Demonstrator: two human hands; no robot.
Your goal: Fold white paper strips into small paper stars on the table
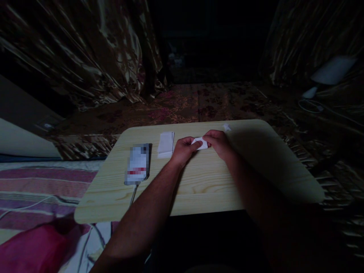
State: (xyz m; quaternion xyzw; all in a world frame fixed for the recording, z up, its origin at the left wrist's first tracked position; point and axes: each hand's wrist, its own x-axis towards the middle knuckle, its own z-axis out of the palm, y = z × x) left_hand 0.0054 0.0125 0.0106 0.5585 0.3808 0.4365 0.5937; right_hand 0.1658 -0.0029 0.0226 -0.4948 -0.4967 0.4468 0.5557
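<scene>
Between my two hands is a small folded piece of white paper [203, 145], held just over the wooden table [207, 178]. My left hand [184, 148] is closed on its left side, the thumb lying across it. On the right edge, my right hand [216, 141] pinches the same paper with thumb and fingers. Left of my hands lies a small stack of white paper sheets [165, 144]. A small white folded paper piece [226, 127], star-like in outline, rests near the far edge beyond my right hand.
A phone [138, 163] with its screen blurred lies on the table's left, a cable [133, 195] running from its lower end. Striped bedding [42, 185] and a pink cloth [36, 246] are at the left. A white lamp [332, 71] stands at the far right, beside dark patterned curtains.
</scene>
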